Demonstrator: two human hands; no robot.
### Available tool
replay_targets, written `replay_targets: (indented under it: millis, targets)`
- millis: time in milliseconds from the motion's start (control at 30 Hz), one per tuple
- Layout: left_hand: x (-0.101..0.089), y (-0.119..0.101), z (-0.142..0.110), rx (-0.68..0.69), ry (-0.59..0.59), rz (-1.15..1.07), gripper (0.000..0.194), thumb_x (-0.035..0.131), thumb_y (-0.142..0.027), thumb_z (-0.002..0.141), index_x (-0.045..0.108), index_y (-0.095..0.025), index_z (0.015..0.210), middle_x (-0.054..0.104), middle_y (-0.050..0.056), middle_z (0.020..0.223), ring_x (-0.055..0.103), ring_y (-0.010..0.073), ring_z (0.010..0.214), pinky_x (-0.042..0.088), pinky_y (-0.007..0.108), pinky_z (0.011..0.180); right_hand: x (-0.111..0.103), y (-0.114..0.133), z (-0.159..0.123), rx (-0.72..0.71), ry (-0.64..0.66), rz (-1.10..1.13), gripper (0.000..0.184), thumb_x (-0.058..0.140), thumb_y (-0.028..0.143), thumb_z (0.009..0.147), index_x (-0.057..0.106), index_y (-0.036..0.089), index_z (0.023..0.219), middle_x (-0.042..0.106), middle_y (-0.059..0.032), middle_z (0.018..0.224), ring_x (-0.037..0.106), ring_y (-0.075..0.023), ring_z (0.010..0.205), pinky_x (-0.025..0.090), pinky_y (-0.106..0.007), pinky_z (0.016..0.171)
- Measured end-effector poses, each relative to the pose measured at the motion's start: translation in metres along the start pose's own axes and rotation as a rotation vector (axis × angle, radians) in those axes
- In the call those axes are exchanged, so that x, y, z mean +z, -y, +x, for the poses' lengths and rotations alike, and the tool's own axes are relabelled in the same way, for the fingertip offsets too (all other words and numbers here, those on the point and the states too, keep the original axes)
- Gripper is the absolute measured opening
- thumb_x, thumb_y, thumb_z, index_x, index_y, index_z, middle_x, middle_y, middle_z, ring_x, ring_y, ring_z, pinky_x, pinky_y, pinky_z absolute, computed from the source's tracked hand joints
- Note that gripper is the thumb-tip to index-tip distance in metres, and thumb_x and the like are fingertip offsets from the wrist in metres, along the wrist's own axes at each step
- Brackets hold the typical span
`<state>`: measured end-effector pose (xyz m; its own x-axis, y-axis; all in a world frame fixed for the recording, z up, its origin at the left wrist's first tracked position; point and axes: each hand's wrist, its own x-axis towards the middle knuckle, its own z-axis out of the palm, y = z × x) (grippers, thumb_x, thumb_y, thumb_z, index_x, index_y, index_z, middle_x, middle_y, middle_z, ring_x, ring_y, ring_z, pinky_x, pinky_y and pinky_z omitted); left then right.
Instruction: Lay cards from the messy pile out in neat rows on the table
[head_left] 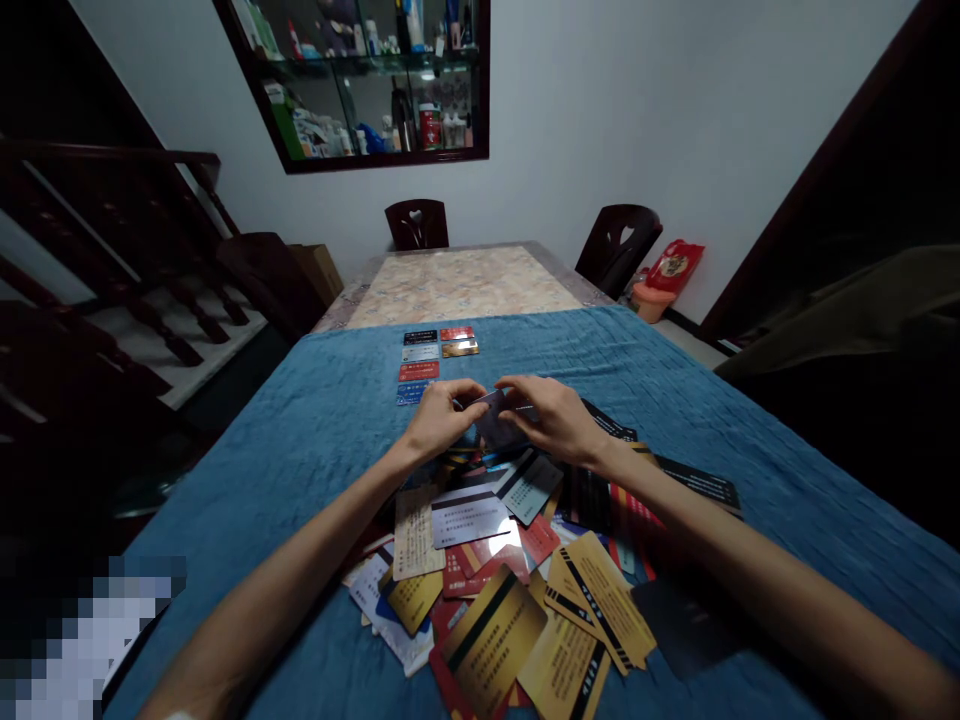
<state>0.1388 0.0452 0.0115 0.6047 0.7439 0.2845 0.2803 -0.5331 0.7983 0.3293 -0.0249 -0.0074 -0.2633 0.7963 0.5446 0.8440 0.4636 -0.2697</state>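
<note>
The left hand (441,420) and right hand (553,415) pinch a dark card (493,428); it sits between their fingertips (474,410).

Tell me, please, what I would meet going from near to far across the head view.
Front gold cards, white striped card, held dark card, then, up the left column, red card, silver card, black card, beige patterned tabletop, far wooden chair, glass-shelved wall cabinet.

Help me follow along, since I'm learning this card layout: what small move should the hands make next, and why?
Perhaps set the dark card down just nearer than the gold card in the shorter column: the left hand and right hand both hold it by the loose pile, and the shorter column shows two cards against four in the longer column.
</note>
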Motion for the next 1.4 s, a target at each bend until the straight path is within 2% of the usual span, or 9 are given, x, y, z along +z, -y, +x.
replay_targets:
  millis: [233, 333, 467, 633, 733, 833, 1033, 1167, 1400]
  targets:
    - [-0.001, 0.004, 0.002, -0.031, -0.080, -0.180, 0.006, 0.066, -0.018, 0.071, 0.067, -0.013, 0.074, 0.067, 0.000, 0.069, 0.060, 0.0116, 0.064, 0.046, 0.022, 0.063, 0.003, 0.014, -0.003, 0.118, 0.092, -0.225, 0.051, 0.066, 0.045, 0.085, 0.052, 0.014, 0.123, 0.069, -0.0140, 0.103, 0.062, -0.0273, 0.092, 0.042, -0.035, 0.074]
    - [-0.001, 0.004, 0.003, -0.042, -0.091, -0.242, 0.005, 0.067, -0.017, 0.070, 0.066, -0.013, 0.073, 0.066, -0.001, 0.067, 0.060, 0.0109, 0.062, 0.047, 0.022, 0.063, 0.008, 0.017, -0.004, 0.161, 0.093, -0.303, 0.056, 0.067, 0.050, 0.083, 0.051, 0.014, 0.122, 0.067, -0.0153, 0.104, 0.061, -0.0273, 0.090, 0.041, -0.034, 0.072]
    - [0.001, 0.008, 0.004, -0.055, -0.104, -0.276, 0.006, 0.067, -0.016, 0.068, 0.065, -0.013, 0.072, 0.065, -0.002, 0.067, 0.058, 0.0102, 0.062, 0.047, 0.022, 0.064, 0.012, 0.019, -0.006, 0.193, 0.103, -0.334, 0.050, 0.066, 0.048, 0.082, 0.052, 0.014, 0.115, 0.066, -0.0152, 0.106, 0.060, -0.0266, 0.091, 0.041, -0.033, 0.072]
    - [0.002, 0.016, 0.006, -0.072, -0.117, -0.260, 0.007, 0.068, -0.015, 0.067, 0.061, -0.014, 0.070, 0.063, -0.002, 0.067, 0.057, 0.0097, 0.063, 0.046, 0.022, 0.064, 0.009, 0.021, -0.005, 0.220, 0.125, -0.343, 0.036, 0.061, 0.034, 0.086, 0.052, 0.016, 0.115, 0.062, -0.0115, 0.106, 0.059, -0.0237, 0.091, 0.041, -0.030, 0.069]
    - [0.001, 0.017, 0.006, -0.099, -0.115, -0.197, 0.014, 0.067, -0.013, 0.067, 0.061, -0.015, 0.080, 0.063, -0.003, 0.066, 0.058, 0.0104, 0.061, 0.046, 0.022, 0.062, 0.005, 0.021, -0.004, 0.225, 0.132, -0.351, 0.037, 0.059, 0.033, 0.087, 0.051, 0.017, 0.119, 0.059, -0.0114, 0.109, 0.057, -0.0229, 0.091, 0.041, -0.029, 0.066]
    - [-0.001, 0.016, 0.003, -0.100, -0.123, -0.079, 0.031, 0.066, -0.011, 0.067, 0.060, -0.016, 0.098, 0.063, -0.004, 0.066, 0.058, 0.0111, 0.060, 0.045, 0.022, 0.060, 0.003, 0.019, -0.004, 0.216, 0.119, -0.354, 0.040, 0.059, 0.034, 0.088, 0.051, 0.019, 0.124, 0.057, -0.0120, 0.113, 0.056, -0.0234, 0.095, 0.041, -0.028, 0.065]
    - [-0.003, 0.017, -0.003, 0.030, -0.147, 0.201, 0.059, 0.065, -0.008, 0.069, 0.052, -0.018, 0.126, 0.066, -0.002, 0.082, 0.062, 0.0143, 0.072, 0.049, 0.027, 0.069, 0.005, 0.011, -0.001, 0.181, 0.093, -0.394, 0.044, 0.063, 0.036, 0.087, 0.053, 0.020, 0.127, 0.054, -0.0129, 0.113, 0.052, -0.0254, 0.098, 0.043, -0.030, 0.068]
    - [-0.003, 0.021, -0.005, 0.176, -0.132, 0.325, 0.057, 0.063, -0.007, 0.072, 0.052, -0.017, 0.126, 0.066, 0.004, 0.101, 0.063, 0.0192, 0.092, 0.053, 0.033, 0.083, 0.003, 0.006, 0.005, 0.147, 0.108, -0.414, 0.044, 0.063, 0.033, 0.086, 0.054, 0.020, 0.128, 0.055, -0.0134, 0.114, 0.051, -0.0255, 0.099, 0.042, -0.029, 0.068]
    - [-0.006, 0.027, -0.006, 0.269, -0.093, 0.535, 0.050, 0.060, -0.011, 0.079, 0.050, -0.018, 0.127, 0.056, 0.011, 0.121, 0.058, 0.0259, 0.113, 0.052, 0.042, 0.099, 0.002, -0.003, 0.016, 0.086, 0.177, -0.414, 0.042, 0.064, 0.031, 0.086, 0.056, 0.020, 0.125, 0.056, -0.0125, 0.114, 0.049, -0.0254, 0.100, 0.042, -0.030, 0.069]
